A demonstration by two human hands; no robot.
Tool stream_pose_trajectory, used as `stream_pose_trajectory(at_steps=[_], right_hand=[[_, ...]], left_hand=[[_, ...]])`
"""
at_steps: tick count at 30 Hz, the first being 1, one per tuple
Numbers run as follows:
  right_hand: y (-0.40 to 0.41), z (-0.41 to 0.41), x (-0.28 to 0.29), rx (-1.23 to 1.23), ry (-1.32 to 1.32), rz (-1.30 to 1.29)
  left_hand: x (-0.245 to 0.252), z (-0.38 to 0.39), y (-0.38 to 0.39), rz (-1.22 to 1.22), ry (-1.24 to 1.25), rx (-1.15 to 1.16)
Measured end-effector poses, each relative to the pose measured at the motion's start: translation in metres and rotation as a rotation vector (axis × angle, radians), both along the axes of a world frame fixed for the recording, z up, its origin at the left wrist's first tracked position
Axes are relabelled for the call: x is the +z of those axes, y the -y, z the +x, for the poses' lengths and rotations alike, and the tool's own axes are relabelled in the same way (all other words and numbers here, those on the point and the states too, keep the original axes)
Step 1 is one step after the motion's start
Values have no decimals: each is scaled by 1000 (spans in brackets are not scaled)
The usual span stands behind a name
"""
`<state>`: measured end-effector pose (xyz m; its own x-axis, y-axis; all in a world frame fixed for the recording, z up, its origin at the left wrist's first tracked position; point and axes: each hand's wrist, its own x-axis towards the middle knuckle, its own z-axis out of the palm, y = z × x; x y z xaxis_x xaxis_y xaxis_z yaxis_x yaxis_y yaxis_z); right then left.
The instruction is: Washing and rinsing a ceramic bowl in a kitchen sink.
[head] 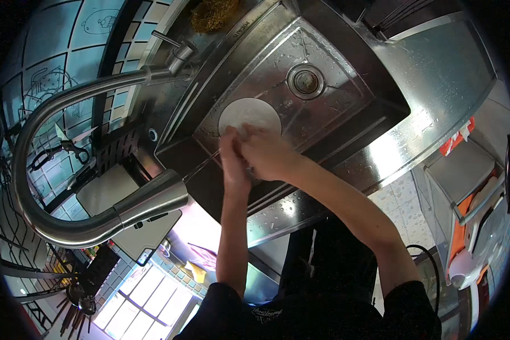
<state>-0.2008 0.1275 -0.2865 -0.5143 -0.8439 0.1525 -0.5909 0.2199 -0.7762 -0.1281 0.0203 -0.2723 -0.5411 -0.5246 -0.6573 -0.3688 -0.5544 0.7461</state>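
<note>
Both my hands meet above the near side of a white round dish (250,111) inside a stainless steel sink (276,106). The picture does not settle whether the dish is a bowl or a plate. My left hand (233,155) points up with its fingers against my right hand (265,151), which is curled and blurred by motion. Whether anything is between the fingers cannot be seen. A thin stream of water (202,165) runs from the gooseneck faucet (153,202) towards my left wrist.
The drain (306,81) lies at the sink's far side. A golden scouring ball (213,15) sits on the back ledge. Left, the faucet arches over a rack with kitchen scissors (70,146) and a cutting board (110,189). The steel counter (433,72) extends right.
</note>
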Motion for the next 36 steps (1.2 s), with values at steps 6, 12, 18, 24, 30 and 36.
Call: stream_pose_trajectory(at_steps=[6,12,18,24,30,36], right_hand=[[-3,1,4,134,144,146],[10,10,17,119,246,196],[-1,2,-4,215,148,84],[-3,-4,5,68,172,210],[4,7,-4,217,12,184],[-2,10,-3,-45,34,51]], left_hand=[[29,-14,15,283,89,25],[-2,12,11,-62,139,18],[33,-4,5,-8,-86,-65],[13,-9,-3,59,151,-32],[3,7,14,-7,119,-118],[24,-11,-4,-9,154,-73]])
